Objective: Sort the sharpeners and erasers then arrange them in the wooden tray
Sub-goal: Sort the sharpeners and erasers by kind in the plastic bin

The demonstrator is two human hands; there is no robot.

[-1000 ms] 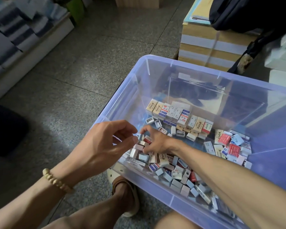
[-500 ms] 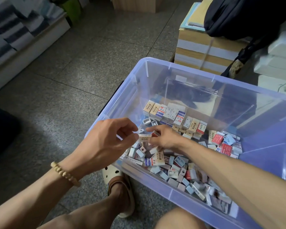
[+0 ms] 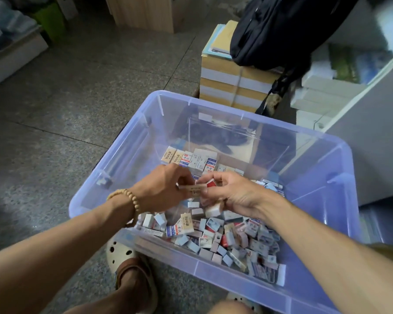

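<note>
Head view, the only one I have. My left hand (image 3: 166,189) and right hand (image 3: 232,196) meet above the clear plastic bin (image 3: 95,196), both raised over the loose pile of erasers and sharpeners (image 3: 225,236) in its near half. Between them sits a tan eraser (image 3: 194,191), lying roughly level, left fingers closed on its left end, right fingertips touching its right end. The right hand also curls round a red-sleeved eraser (image 3: 211,184) and what looks like a white block (image 3: 212,210) low in the palm (blurred, can't say which kind).

Step, as I judge it: gathering like pieces before lining them up with the sorted row (image 3: 191,158) standing on edge at the far side of the bin. No wooden tray that I can pick out here, so I can't say where the pieces finally go.

To do it well: hand the tan eraser fully to one hand before letting go with the other, keep its label facing the same way as the row, don't overload the right palm or the low block may slip back into the pile.

Pose: both forearms come in from the bottom edge and converge, wrists slightly bent down; a bead bracelet (image 3: 127,197) sits on the left wrist. A sandalled foot (image 3: 129,268) rests on the floor beside the bin's near wall.
</note>
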